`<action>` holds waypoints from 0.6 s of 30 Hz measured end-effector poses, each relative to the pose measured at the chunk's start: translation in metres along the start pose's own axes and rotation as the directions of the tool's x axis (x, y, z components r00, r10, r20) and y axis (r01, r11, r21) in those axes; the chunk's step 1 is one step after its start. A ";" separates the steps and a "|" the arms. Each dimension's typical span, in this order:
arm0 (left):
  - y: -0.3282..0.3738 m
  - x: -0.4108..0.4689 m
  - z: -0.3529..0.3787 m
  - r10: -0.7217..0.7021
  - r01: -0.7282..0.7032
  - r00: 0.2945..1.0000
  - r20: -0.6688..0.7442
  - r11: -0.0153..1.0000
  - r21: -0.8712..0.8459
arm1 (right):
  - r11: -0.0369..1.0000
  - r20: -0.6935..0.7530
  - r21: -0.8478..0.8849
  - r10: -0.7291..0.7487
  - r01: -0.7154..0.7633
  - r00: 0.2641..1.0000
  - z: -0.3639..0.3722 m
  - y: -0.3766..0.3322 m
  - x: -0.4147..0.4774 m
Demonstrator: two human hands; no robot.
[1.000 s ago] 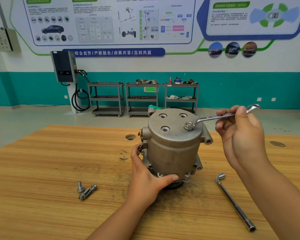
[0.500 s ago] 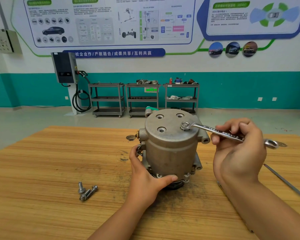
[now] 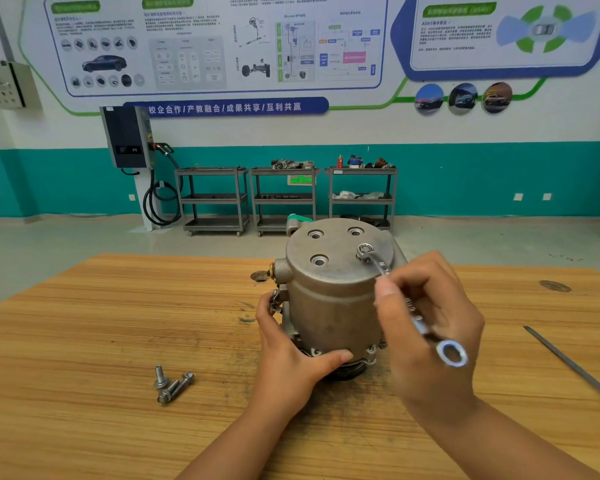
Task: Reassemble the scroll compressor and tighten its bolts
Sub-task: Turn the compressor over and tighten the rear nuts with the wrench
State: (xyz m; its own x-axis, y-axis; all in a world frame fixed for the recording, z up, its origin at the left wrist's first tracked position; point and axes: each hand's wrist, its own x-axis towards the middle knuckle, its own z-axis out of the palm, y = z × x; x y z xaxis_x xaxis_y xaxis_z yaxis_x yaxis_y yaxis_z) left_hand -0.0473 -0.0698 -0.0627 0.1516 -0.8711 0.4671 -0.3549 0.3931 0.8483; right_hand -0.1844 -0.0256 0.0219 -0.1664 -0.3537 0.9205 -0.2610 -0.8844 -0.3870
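The grey metal scroll compressor [image 3: 329, 292] stands upright on the wooden table [image 3: 118, 323]. My left hand [image 3: 291, 355] grips its lower left side, thumb across the front flange. My right hand [image 3: 430, 323] holds a ring wrench [image 3: 413, 306] by its shaft. One ring end sits on a bolt [image 3: 364, 251] in the right hole of the top cover, and the other ring end [image 3: 451, 353] points toward me. Three other holes in the cover show no bolt heads. Three loose bolts [image 3: 172, 384] lie on the table to the left.
A long metal bar tool [image 3: 575, 368] lies on the table at the far right, partly cut off by the frame edge. Dark stains mark the wood around the compressor. Beyond the table stand three grey shelf carts [image 3: 284, 199] and a wall charger [image 3: 127, 136].
My right hand has swung the wrench handle clockwise, from pointing right and away to pointing toward me, with its ring end staying on the bolt. My left hand has kept its grip on the compressor.
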 end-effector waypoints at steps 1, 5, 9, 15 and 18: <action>0.001 -0.001 0.000 -0.007 0.007 1.000 -0.003 1.000 -0.001 | 0.999 0.038 -0.040 -0.030 0.032 0.999 0.001 -0.001 -0.001; -0.001 0.000 0.003 -0.064 0.064 0.998 0.017 0.998 -0.027 | 0.986 0.224 -0.117 -0.087 0.116 0.971 0.005 -0.002 -0.001; -0.005 0.003 0.006 -0.034 0.036 0.998 0.043 0.999 -0.028 | 0.970 0.366 -0.146 -0.130 0.195 0.921 0.004 0.002 0.001; -0.002 0.002 0.006 -0.025 0.026 1.000 0.009 0.999 -0.044 | 0.930 0.443 -0.204 -0.191 0.307 0.876 0.004 0.006 0.004; 0.000 0.001 0.005 -0.019 0.019 1.000 0.014 0.999 -0.033 | 0.949 0.361 -0.145 -0.212 0.280 0.908 0.000 0.007 0.006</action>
State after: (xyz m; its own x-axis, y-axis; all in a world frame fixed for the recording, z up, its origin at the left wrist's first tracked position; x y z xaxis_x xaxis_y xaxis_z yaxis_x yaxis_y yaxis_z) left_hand -0.0517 -0.0723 -0.0630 0.1450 -0.8825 0.4474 -0.3209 0.3858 0.8650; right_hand -0.1872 -0.0340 0.0252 0.2476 -0.2434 0.9378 -0.4325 -0.8939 -0.1178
